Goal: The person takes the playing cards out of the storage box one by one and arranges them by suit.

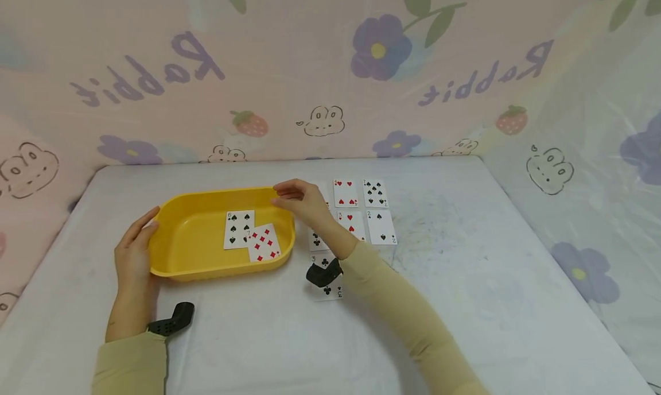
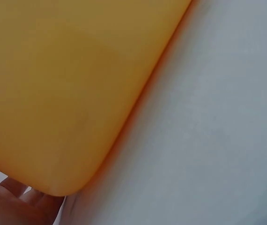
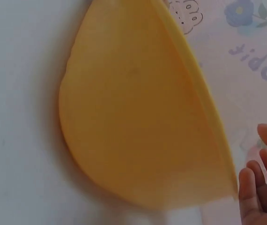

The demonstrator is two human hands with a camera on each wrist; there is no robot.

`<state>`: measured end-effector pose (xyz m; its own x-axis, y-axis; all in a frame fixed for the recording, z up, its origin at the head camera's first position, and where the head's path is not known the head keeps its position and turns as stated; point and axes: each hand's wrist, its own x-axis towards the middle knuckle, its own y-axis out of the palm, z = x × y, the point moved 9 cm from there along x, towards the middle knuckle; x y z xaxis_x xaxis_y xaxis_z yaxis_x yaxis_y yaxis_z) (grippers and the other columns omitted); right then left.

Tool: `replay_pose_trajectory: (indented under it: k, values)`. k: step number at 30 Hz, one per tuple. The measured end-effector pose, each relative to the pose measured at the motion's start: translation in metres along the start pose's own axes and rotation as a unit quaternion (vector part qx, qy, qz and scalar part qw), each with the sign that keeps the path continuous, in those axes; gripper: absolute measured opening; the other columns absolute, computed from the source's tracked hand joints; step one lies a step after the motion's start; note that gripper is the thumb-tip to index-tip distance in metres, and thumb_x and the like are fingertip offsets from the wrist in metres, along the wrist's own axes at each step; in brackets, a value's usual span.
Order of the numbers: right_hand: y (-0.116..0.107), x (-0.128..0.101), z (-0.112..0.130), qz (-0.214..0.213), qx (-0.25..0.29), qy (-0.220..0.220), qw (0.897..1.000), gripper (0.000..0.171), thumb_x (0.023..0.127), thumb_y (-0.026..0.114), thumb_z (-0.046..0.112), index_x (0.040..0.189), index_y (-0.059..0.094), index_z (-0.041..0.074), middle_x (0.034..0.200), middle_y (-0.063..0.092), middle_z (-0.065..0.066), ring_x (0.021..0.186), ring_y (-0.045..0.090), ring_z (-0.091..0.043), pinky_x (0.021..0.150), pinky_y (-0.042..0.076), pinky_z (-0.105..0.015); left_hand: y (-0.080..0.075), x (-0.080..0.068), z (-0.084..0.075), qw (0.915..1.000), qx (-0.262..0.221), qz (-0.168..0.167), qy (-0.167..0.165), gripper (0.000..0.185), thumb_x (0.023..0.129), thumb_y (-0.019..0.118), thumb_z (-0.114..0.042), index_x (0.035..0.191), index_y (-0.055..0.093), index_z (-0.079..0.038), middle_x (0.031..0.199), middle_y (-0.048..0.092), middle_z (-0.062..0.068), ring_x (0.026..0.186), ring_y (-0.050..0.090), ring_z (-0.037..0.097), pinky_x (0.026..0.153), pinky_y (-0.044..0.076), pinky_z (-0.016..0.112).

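My left hand (image 1: pixel 133 251) grips the left end of a yellow plastic tub (image 1: pixel 191 234), its thumb at the rim. In the left wrist view, fingers (image 2: pixel 16 201) show behind the tub's corner. Inside the tub lie two playing cards, the six of spades (image 1: pixel 234 229) and the seven of diamonds (image 1: pixel 264 244), which overlaps it. My right hand (image 1: pixel 307 202) is at the tub's far right corner with nothing held, fingers extended. The right wrist view shows its fingertips right beside the rim, thumb apart.
Right of the tub, face-up cards lie in rows: four of hearts (image 1: pixel 346 193), seven of spades (image 1: pixel 375 193), three of hearts (image 1: pixel 350 218), two of spades (image 1: pixel 381 227). The three of clubs (image 1: pixel 321 294) lies nearer, partly under my right wrist's black camera (image 1: pixel 324 272). A patterned curtain (image 1: pixel 289 68) hangs behind.
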<state>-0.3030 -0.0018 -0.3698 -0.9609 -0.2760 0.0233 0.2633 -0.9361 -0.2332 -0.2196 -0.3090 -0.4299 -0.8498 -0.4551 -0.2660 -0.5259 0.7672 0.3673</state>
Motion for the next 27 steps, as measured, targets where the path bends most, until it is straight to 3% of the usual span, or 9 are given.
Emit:
replay_pose_trajectory:
  k: [11, 17, 20, 27]
  values:
    - [0.048, 0.002, 0.01, 0.029, 0.011, 0.055, 0.998, 0.04, 0.082, 0.075, 0.014, 0.119, 0.065, 0.002, 0.12, 0.064, -0.015, 0.098, 0.061, -0.016, 0.084, 0.052, -0.018, 0.001, 0.0, 0.0, 0.9997, 0.02, -0.009, -0.004, 0.034, 0.094, 0.061, -0.019, 0.128, 0.064, -0.017, 0.138, 0.051, -0.008, 0.126, 0.044, 0.007, 0.101, 0.04, 0.012]
    - [0.062, 0.003, 0.004, 0.003, 0.008, 0.095, 0.995, 0.037, 0.082, 0.075, 0.015, 0.117, 0.067, 0.005, 0.12, 0.063, -0.011, 0.1, 0.058, -0.015, 0.084, 0.051, -0.021, 0.003, 0.0, 0.001, 1.0, 0.002, -0.002, -0.004, 0.033, 0.093, 0.062, -0.017, 0.126, 0.065, -0.016, 0.135, 0.053, -0.007, 0.121, 0.048, 0.008, 0.098, 0.043, 0.013]
    - [0.069, 0.002, -0.003, -0.013, -0.002, 0.119, 0.993, 0.037, 0.082, 0.076, 0.018, 0.117, 0.067, 0.009, 0.122, 0.063, -0.007, 0.107, 0.055, -0.018, 0.091, 0.049, -0.027, 0.002, -0.001, 0.001, 1.0, 0.004, -0.003, -0.002, 0.033, 0.093, 0.062, -0.017, 0.126, 0.065, -0.016, 0.133, 0.054, -0.007, 0.118, 0.049, 0.008, 0.094, 0.045, 0.012]
    - [0.081, 0.004, -0.014, -0.089, -0.084, 0.17, 0.978, 0.037, 0.077, 0.081, 0.025, 0.112, 0.07, 0.021, 0.128, 0.058, -0.003, 0.118, 0.05, -0.022, 0.102, 0.042, -0.033, 0.001, 0.001, 0.002, 1.0, 0.0, -0.004, -0.008, 0.033, 0.093, 0.063, -0.017, 0.126, 0.065, -0.016, 0.134, 0.053, -0.008, 0.119, 0.049, 0.008, 0.093, 0.045, 0.011]
